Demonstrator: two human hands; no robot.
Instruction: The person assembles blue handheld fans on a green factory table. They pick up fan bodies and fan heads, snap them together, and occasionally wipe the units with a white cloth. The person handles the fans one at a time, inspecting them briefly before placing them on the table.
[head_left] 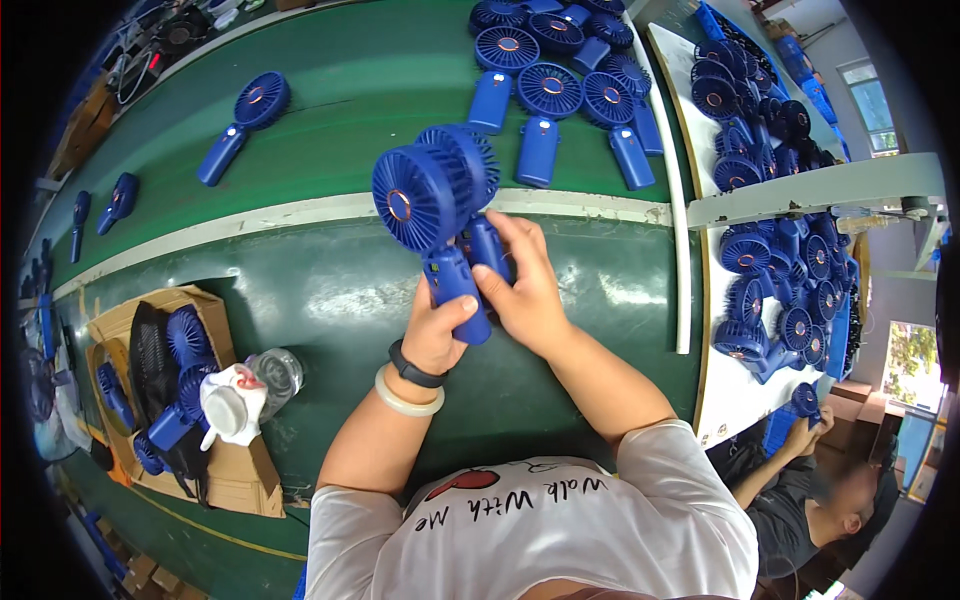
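Note:
Two blue handheld fans are up in front of me, over the near side of the green bench, their round heads overlapping. My left hand [437, 330] is closed round the handle of the nearer handheld fan [455, 285], whose grille with a copper-coloured centre ring faces left. Just behind it, the second handheld fan [485, 242] is gripped at the handle by my right hand [527, 285]. Part of this second fan's head is hidden by the first. The right thumb lies close to the nearer fan's handle; whether it touches, I cannot tell.
Several blue fans [549, 92] crowd the far right of the green belt [350, 90], with a single fan [262, 98] further left. A cardboard box [262, 480] holding fans stands left, beside a clear jar [280, 372]. Another person [815, 500] sits right, near a fan-laden white table [712, 400].

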